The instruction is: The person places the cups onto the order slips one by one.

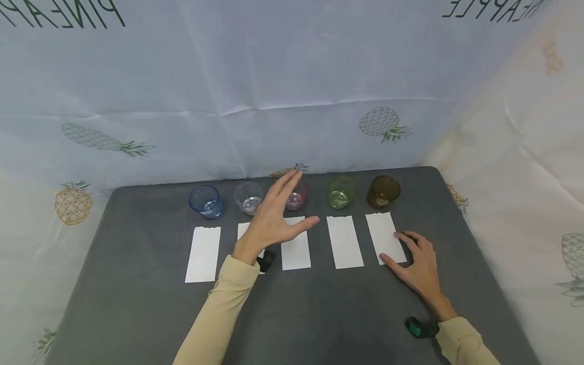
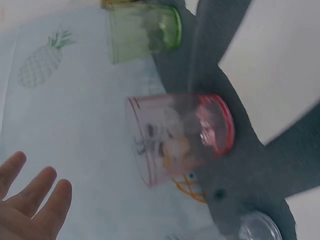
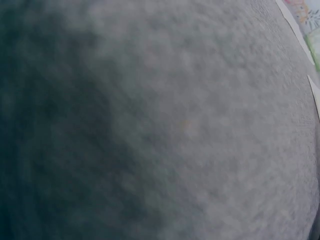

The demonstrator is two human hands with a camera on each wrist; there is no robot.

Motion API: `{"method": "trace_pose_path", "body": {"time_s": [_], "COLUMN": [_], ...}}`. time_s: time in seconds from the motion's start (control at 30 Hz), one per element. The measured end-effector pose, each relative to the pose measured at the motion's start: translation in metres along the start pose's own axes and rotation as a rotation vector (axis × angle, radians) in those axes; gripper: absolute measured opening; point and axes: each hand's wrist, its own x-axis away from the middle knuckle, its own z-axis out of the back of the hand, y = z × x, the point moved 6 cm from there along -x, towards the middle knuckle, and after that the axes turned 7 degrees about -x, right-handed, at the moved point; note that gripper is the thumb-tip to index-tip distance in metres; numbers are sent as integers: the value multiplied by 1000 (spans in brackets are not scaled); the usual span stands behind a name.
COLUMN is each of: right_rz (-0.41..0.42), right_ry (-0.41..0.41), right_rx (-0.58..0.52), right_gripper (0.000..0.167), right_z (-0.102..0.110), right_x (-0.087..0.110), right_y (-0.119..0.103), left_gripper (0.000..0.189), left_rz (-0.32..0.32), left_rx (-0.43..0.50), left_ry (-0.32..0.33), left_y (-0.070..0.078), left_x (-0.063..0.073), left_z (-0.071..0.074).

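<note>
In the head view my left hand (image 1: pixel 274 218) is over the row of papers, fingers straight and thumb spread wide, holding nothing. Its fingertips overlap the pink glass (image 1: pixel 297 196); the left wrist view shows that pink glass (image 2: pixel 182 135) apart from the fingers (image 2: pixel 52 202). My right hand (image 1: pixel 418 266) rests by the rightmost white paper (image 1: pixel 385 235), thumb tip at its lower edge and a fingertip at its right edge. Behind that paper stands a brown glass (image 1: pixel 384 191). Only blurred grey tabletop (image 3: pixel 225 125) fills most of the right wrist view.
Along the back edge stand a blue glass (image 1: pixel 206 201), a clear glass (image 1: pixel 249 197) and a green glass (image 1: pixel 341 192). White papers (image 1: pixel 203 253) lie in front of the glasses on the dark grey table (image 1: pixel 137 304). A pineapple-print cloth (image 1: pixel 292 66) hangs close behind.
</note>
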Motion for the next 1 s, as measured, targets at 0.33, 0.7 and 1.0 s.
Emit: {"method": "trace_pose_path", "body": {"time_s": [0.33,0.7,1.0], "right_rz": [-9,-19,-38], "right_ry": [-6,-4,-12], "right_rx": [44,88,100], "right_gripper": [69,71,73], "right_z": [-4,-5,-3], "right_x": [0,-1,-2], "right_y": [3,6,7], "left_gripper": [98,102,107], "left_rz": [-83,-102,-58], "left_rx": [78,149,219], "left_ry": [-60,-168,-194], "left_y": [31,61,67], "left_x": [-41,-85,-106], "left_z": [-35,-81,-115]}}
